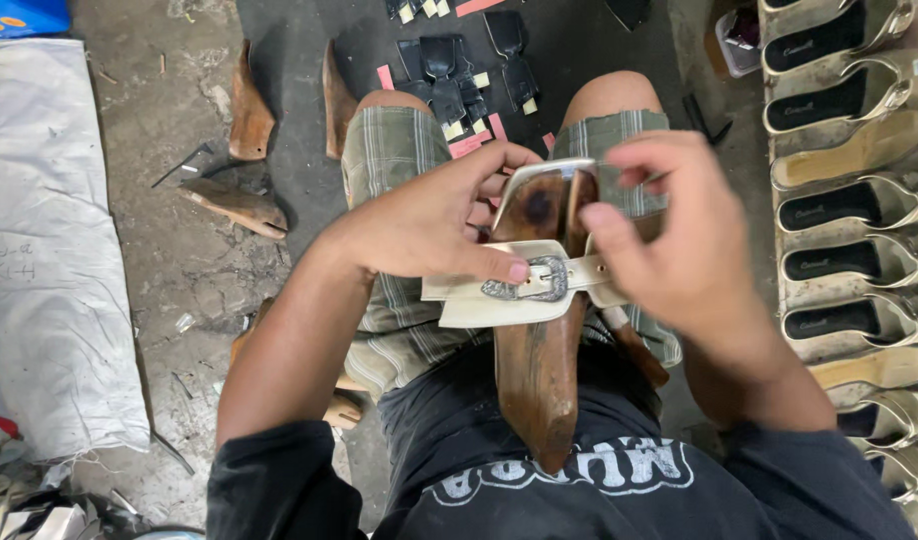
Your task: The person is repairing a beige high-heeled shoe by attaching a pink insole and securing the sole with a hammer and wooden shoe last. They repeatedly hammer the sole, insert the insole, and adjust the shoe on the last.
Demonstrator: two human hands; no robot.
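A brown wooden shoe last (536, 370) rests on my lap, pointing toward my body. A cream leather strap (499, 298) with an ornate silver buckle (532, 279) lies across it. My left hand (429, 222) presses the strap down with the thumb beside the buckle. My right hand (679, 235) grips the strap's other end at the right of the buckle, fingers curled over the last's top.
A row of cream sandals with black insoles (844, 205) lines the right side. Black leather pieces with pink and yellow tabs (457, 70) lie on a dark mat ahead. Wooden lasts (249, 110) sit on the concrete floor, and a white sack (49, 250) lies at left.
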